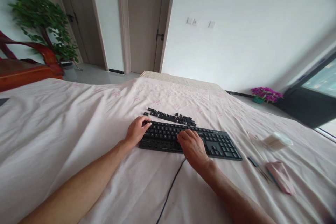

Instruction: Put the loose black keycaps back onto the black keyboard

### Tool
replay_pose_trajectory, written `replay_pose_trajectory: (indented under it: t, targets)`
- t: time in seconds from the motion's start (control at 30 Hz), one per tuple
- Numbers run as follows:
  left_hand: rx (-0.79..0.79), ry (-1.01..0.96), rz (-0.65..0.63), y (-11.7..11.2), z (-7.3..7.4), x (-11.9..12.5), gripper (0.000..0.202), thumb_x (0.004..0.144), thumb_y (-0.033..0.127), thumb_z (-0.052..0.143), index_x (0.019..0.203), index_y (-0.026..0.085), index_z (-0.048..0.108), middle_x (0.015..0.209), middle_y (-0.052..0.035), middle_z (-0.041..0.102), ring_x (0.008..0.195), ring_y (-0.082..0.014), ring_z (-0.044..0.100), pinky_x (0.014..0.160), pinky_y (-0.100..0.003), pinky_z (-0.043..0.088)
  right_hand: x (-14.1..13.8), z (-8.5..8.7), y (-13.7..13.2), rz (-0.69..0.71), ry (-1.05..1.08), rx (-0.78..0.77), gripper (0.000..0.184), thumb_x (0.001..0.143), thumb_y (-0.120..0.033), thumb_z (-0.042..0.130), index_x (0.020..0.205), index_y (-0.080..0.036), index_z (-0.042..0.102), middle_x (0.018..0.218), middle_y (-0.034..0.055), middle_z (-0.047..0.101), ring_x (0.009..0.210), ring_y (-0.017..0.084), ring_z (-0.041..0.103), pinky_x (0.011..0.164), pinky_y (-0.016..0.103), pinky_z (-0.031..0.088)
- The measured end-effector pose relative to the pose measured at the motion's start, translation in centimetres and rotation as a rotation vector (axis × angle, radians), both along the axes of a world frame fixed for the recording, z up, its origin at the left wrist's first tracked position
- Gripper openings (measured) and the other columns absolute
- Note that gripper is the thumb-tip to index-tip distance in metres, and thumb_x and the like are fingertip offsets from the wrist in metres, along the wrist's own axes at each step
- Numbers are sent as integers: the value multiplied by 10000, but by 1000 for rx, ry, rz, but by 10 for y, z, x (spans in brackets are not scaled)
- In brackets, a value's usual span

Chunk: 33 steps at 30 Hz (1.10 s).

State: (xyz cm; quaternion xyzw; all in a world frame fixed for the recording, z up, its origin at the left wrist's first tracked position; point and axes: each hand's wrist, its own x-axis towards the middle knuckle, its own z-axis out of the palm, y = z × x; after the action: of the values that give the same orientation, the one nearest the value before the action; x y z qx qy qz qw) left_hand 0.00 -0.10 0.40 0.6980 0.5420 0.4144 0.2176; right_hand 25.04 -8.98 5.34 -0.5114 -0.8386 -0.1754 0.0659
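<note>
Gripping computer keyboard [166, 135] by its corner with left hand [137, 132]; touching its middle with right hand [193, 146], cannot tell whether pinching; loose keycaps [168, 118] beyond both.

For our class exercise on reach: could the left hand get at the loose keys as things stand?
Probably yes: the loose keys lie uncovered just beyond the keyboard, close to the left hand, with nothing standing between.

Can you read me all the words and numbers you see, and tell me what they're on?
None can be read clearly.
Keyboard: tiny pale marks, too small and blurred to read.
Keyboard's far edge, toward the right: a faint mark, too small to read.
Loose keycaps: any marks are too small.
</note>
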Motion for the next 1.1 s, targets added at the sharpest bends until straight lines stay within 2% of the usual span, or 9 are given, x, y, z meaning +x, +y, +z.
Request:
replay_pose_trajectory:
  t: [0.17,0.3,0.37,0.47,0.57,0.63,0.73,0.9,1.1]
  targets:
    - [11,-5,-7,1,-2,0,157,830,296,558,940,228,646,1004,-27,684,957,-196,634,877,-318,487,-8,4,-9,-20,-86,-6,188,811,-45,569,940,-137,670,954,97,632,919,237,509,750,359,368]
    - [30,-9,-15,2,-4,0,161,835,296,552,947,229,646,1004,-28,680,959,-192,631,877,-313,483,-13,3,-16,-16,-128,-23,292,797,-9,535,1035,-106,673,1092,130,630,1028,262,503,833,374,388]
    - [33,-10,-14,2,-5,0,161,835,293,551,949,228,644,999,-28,680,948,-189,632,872,-312,482,-13,3,-17,-22,-119,-48,321,793,-3,527,1059,-110,672,1118,128,631,1049,261,506,868,375,388]
    - [28,-12,-9,2,-4,1,156,834,285,552,946,227,644,997,-24,682,947,-186,631,874,-311,477,-4,8,-9,-25,-19,-125,308,795,-20,521,998,-167,701,1099,91,651,1048,240,519,860,355,396]
    - [10,-16,1,1,-1,2,156,836,291,554,946,228,645,1006,-22,682,944,-184,631,874,-312,474,12,21,16,-47,173,-171,346,830,-57,482,972,-247,732,1127,33,662,1044,194,535,881,313,393]
    - [0,-20,6,0,0,2,161,839,299,553,948,229,647,1007,-23,680,939,-183,631,873,-312,473,21,30,42,-86,275,-177,379,865,-92,448,1065,-260,723,1128,25,671,1010,168,556,904,280,389]
    - [9,-29,-4,0,0,2,166,845,296,544,953,228,649,1014,-27,674,947,-180,629,881,-309,471,27,36,86,-184,262,-171,325,912,-188,459,1096,-251,720,1093,31,691,1006,172,566,904,255,377]
    - [12,-27,-8,2,-3,1,166,847,291,539,957,224,644,1013,-31,670,953,-181,628,889,-312,471,22,26,139,-280,170,-183,209,865,-225,571,931,-254,767,1050,53,704,1027,215,546,841,276,361]
    - [-4,-18,-6,2,0,1,158,847,284,535,953,225,636,1014,-28,671,963,-182,624,896,-320,464,16,18,160,-324,86,-204,158,833,-248,615,860,-218,768,1039,85,700,1039,239,512,818,309,333]
